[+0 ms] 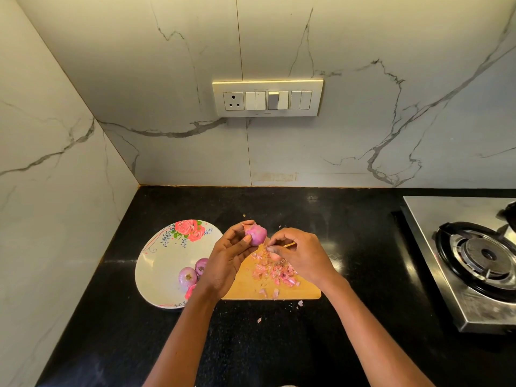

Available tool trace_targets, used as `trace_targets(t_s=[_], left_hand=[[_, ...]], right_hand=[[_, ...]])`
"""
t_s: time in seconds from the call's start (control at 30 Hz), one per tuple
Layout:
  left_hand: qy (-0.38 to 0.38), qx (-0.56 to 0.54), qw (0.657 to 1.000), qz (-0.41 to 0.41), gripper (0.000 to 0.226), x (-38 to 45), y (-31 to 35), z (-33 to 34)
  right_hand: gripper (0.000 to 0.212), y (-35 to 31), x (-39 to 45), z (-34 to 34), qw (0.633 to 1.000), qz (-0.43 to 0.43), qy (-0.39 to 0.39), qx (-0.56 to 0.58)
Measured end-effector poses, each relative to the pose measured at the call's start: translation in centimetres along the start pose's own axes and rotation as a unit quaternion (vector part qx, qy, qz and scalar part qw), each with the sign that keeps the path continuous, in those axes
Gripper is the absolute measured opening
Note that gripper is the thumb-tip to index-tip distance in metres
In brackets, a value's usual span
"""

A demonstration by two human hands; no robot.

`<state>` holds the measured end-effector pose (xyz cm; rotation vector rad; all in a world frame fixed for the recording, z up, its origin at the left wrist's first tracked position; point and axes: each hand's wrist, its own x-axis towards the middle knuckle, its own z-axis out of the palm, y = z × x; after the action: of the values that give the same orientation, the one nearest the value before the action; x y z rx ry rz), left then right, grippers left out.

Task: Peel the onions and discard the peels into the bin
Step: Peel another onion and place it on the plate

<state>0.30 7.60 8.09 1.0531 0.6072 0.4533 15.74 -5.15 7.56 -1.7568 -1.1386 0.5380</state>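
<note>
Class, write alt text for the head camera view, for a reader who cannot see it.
A left hand holds a purple onion above a wooden cutting board strewn with peels, while the right hand pinches a peel. Two onions lie on a floral plate at left.

Marble walls; black counter

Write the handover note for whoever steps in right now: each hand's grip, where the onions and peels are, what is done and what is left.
Left hand: grip closed round the onion being peeled, held above the cutting board.
Right hand: pinching a bit of peel over the board.
Peels: heaped on the board, a few flakes on the black counter.
Two onions on the plate look peeled.
Left: finish this onion, then bin the peels. No bin is in view.
</note>
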Motion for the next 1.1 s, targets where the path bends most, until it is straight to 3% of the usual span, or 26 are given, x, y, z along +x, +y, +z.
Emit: trace_targets(t_s=[0.3,0.43,0.53,0.73,1.1], left_hand=[[0.033,-0.029,0.999,-0.004,0.054,0.2,0.3,0.0],[0.027,-0.008,1.000,-0.001,0.036,0.2,0.2,-0.2],[0.014,0.015,1.000,0.001,0.034,0.0,0.4,0.2],[-0.016,0.096,0.995,0.011,0.053,-0.3,0.8,1.0],[0.001,0.092,0.995,0.032,0.048,-0.1,0.8,0.7]], right_hand=[[0.014,-0.1,0.4,-0.2,0.999,0.027,0.030,-0.038],[0.023,-0.5,0.5,-0.3,0.997,0.066,0.021,0.036],[0.023,-1.4,0.4,0.1,0.996,0.045,0.017,0.078],[0.026,-1.4,0.4,0.7,0.995,0.024,0.045,0.085],[0.018,-0.8,0.4,0.3,0.994,-0.037,0.081,0.064]])
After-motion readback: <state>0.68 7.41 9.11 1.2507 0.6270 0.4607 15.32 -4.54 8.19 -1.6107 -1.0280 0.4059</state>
